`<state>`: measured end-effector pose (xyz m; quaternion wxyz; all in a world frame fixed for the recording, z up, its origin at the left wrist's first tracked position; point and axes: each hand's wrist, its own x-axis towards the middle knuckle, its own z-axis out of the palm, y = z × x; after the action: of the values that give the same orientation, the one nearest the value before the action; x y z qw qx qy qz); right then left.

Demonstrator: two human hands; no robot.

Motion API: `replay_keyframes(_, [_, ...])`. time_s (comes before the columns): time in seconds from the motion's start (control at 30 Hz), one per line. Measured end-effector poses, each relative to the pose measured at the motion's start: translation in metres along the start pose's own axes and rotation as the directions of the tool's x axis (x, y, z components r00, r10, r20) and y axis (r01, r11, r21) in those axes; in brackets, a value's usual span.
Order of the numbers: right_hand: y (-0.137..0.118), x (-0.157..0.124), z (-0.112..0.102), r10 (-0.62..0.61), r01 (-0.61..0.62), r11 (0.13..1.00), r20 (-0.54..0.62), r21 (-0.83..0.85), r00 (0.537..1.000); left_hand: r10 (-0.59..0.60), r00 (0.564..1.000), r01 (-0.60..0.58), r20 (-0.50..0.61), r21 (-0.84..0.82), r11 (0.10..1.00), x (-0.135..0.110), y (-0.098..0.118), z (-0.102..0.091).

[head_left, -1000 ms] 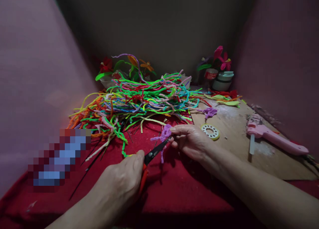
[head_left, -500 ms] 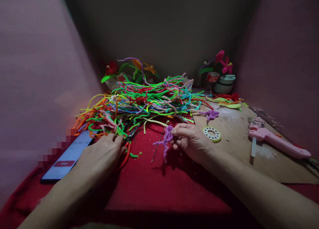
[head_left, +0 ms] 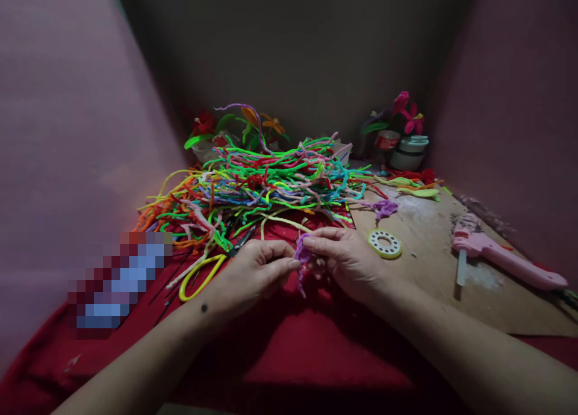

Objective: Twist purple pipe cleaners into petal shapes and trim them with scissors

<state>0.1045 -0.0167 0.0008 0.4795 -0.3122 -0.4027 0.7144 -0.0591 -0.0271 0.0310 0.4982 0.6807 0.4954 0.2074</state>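
Left hand [head_left: 266,267] and right hand [head_left: 345,255] meet over red cloth [head_left: 334,355] on desk; thumbs and forefingers of both pinch small purple fuzzy piece [head_left: 301,264], one strand dangling below. Scissors [head_left: 238,246], yellow handle loop showing, lie just beyond left wrist. Tangled heap of coloured fuzzy stems [head_left: 275,177] behind. Right: cardboard [head_left: 428,282] bearing spool [head_left: 376,246], pink glue gun [head_left: 501,255], second purple piece [head_left: 386,208] at its edge.

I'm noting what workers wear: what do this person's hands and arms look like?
The left hand and right hand are ungloved, and no rings or watch show. Both forearms are bare, with no sleeves in view. A small dark round spot marks the left wrist.
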Motion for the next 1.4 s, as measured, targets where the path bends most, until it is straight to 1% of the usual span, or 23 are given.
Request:
replay_keyframes(0.07, [0.002, 0.000, -0.001, 0.011, -0.010, 1.000, -0.015, 0.018, 1.000, -0.046, 0.999, 0.047, 0.028, -0.056, 0.997, 0.001, -0.001, 0.000])
replay_keyframes(0.2, [0.005, 0.000, 0.001, 0.008, -0.005, 0.998, -0.063, 0.060, 0.998, -0.075, 0.996, 0.081, 0.044, -0.149, 0.985, 0.002, -0.002, 0.002])
replay_keyframes(0.37, [0.006, 0.000, 0.003, -0.029, 0.033, 0.999, -0.125, 0.028, 0.992, -0.068, 0.997, 0.071, 0.021, -0.208, 0.976, 0.002, -0.006, 0.005])
replay_keyframes(0.47, [0.007, 0.000, 0.004, -0.025, 0.025, 1.000, -0.101, 0.002, 0.995, -0.066, 0.998, 0.064, -0.001, -0.253, 0.965, 0.002, -0.009, 0.006])
replay_keyframes(0.53, [0.006, -0.002, 0.004, -0.012, 0.010, 0.999, -0.047, -0.049, 0.999, -0.045, 0.999, 0.034, -0.031, -0.283, 0.959, 0.003, -0.011, 0.006])
replay_keyframes(0.6, [0.005, -0.004, 0.006, -0.020, 0.018, 0.989, -0.015, -0.148, 1.000, -0.028, 0.999, 0.015, -0.040, -0.283, 0.959, 0.004, -0.012, 0.005])
replay_keyframes(0.67, [0.002, -0.007, 0.009, -0.039, 0.029, 0.969, -0.038, -0.246, 0.998, -0.044, 0.998, 0.032, -0.047, -0.224, 0.974, 0.004, -0.012, 0.005])
replay_keyframes(0.7, [0.001, -0.008, 0.010, -0.050, 0.031, 0.959, -0.063, -0.282, 0.997, -0.053, 0.996, 0.039, -0.070, -0.185, 0.982, 0.004, -0.011, 0.005])
replay_keyframes(0.77, [-0.001, -0.011, 0.013, -0.070, 0.034, 0.942, -0.098, -0.334, 0.993, -0.030, 0.987, 0.008, -0.156, -0.142, 0.990, 0.004, -0.008, 0.005])
replay_keyframes(0.83, [-0.003, -0.013, 0.015, -0.106, 0.054, 0.910, -0.105, -0.411, 0.989, 0.030, 0.970, -0.069, -0.242, -0.155, 0.985, 0.004, -0.005, 0.006])
replay_keyframes(0.9, [-0.004, -0.015, 0.016, -0.170, 0.096, 0.854, -0.100, -0.512, 0.980, 0.078, 0.959, -0.127, -0.272, -0.168, 0.977, 0.003, -0.002, 0.006])
replay_keyframes(0.93, [-0.004, -0.016, 0.016, -0.207, 0.121, 0.820, -0.093, -0.559, 0.974, 0.084, 0.959, -0.132, -0.272, -0.164, 0.978, 0.003, 0.000, 0.006])
replay_keyframes(1.1, [-0.001, -0.016, 0.014, -0.338, 0.249, 0.654, 0.019, -0.715, 0.941, 0.021, 0.962, -0.066, -0.273, -0.156, 0.985, 0.002, 0.002, 0.006])
replay_keyframes(1.2, [0.004, -0.015, 0.012, -0.393, 0.296, 0.557, 0.067, -0.776, 0.917, 0.017, 0.967, -0.061, -0.253, -0.168, 0.984, 0.002, 0.001, 0.009])
replay_keyframes(1.27, [0.007, -0.014, 0.011, -0.412, 0.319, 0.503, 0.102, -0.803, 0.906, 0.010, 0.966, -0.055, -0.258, -0.167, 0.984, 0.003, -0.001, 0.011])
replay_keyframes(1.33, [0.009, -0.014, 0.010, -0.425, 0.340, 0.469, 0.129, -0.815, 0.896, 0.005, 0.966, -0.049, -0.257, -0.163, 0.985, 0.005, -0.004, 0.011])
replay_keyframes(1.4, [0.011, -0.013, 0.010, -0.434, 0.347, 0.477, 0.127, -0.807, 0.892, 0.002, 0.974, -0.042, -0.226, -0.174, 0.984, 0.006, -0.006, 0.011])
